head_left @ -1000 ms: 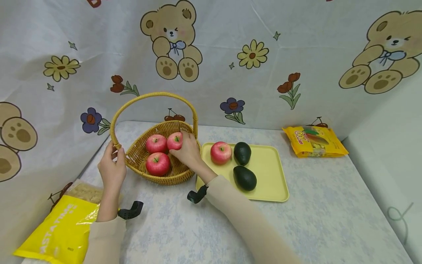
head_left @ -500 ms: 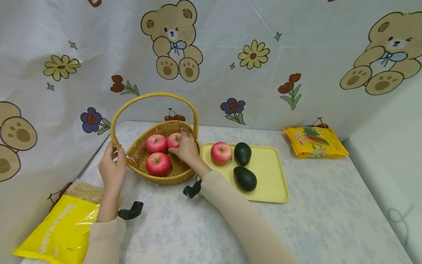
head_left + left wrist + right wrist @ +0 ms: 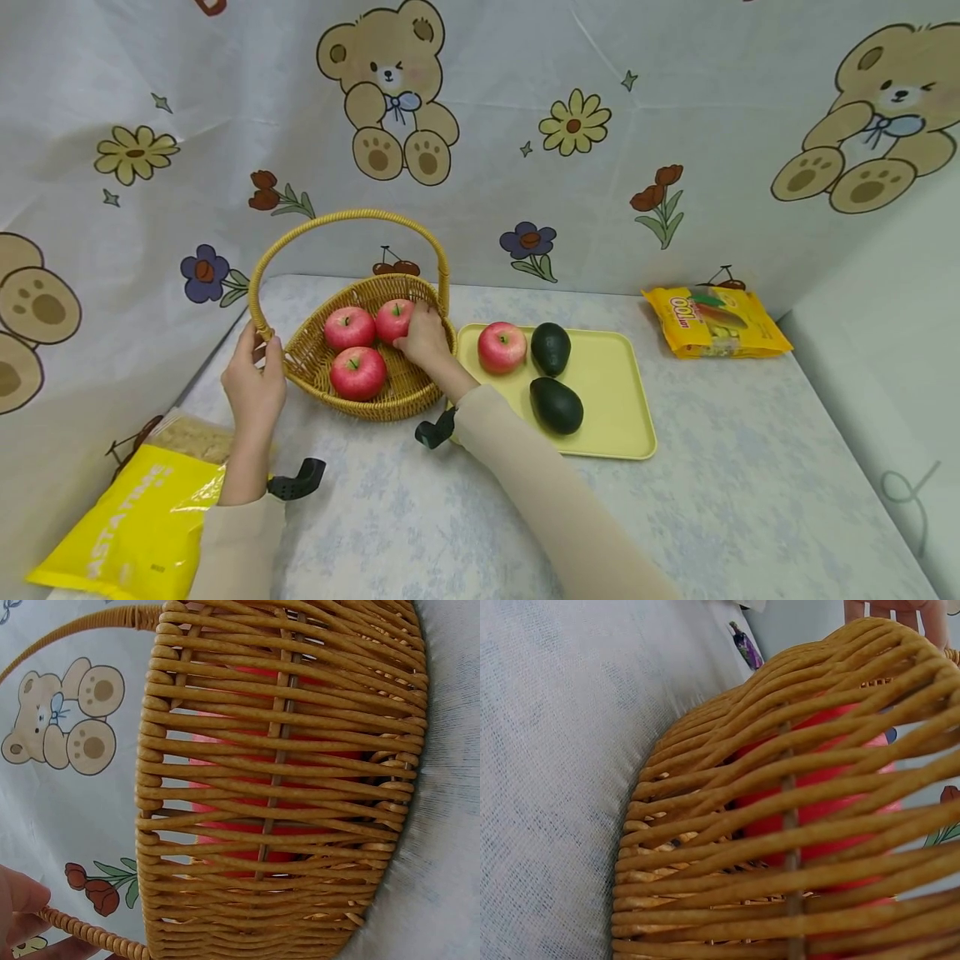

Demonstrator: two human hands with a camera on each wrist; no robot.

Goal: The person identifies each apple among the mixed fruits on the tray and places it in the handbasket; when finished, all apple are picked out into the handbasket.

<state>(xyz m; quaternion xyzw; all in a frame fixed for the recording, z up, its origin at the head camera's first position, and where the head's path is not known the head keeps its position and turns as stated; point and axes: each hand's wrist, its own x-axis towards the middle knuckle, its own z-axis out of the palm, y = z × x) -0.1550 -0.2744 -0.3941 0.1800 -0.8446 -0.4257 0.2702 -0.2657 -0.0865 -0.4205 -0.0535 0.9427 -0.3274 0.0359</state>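
A wicker basket [image 3: 405,407] with a tall arched handle [image 3: 352,215] contains three red apples. My left hand [image 3: 257,385] grips the handle's left base at the rim; its fingers [image 3: 24,892] show at the lower left of the left wrist view. Inside the basket's right side, my right hand [image 3: 427,340] holds the back right apple [image 3: 393,320], its thumb at the front and the other fingers partly hidden. Another apple [image 3: 349,328] lies left of that one, and a third apple [image 3: 358,373] sits in front. Both wrist views mostly show woven wall.
Right of the basket, a yellow tray [image 3: 611,400] bears one apple [image 3: 502,347] and two dark green avocados, one avocado [image 3: 551,349] behind the other [image 3: 557,406]. A yellow pasta bag [image 3: 142,508] lies front left, a yellow snack packet [image 3: 716,322] back right. A printed curtain hangs behind.
My right hand has moved slightly within the basket, its forearm shifting left. The back right apple and the one beside it have shifted a little left. My left hand keeps its grip.
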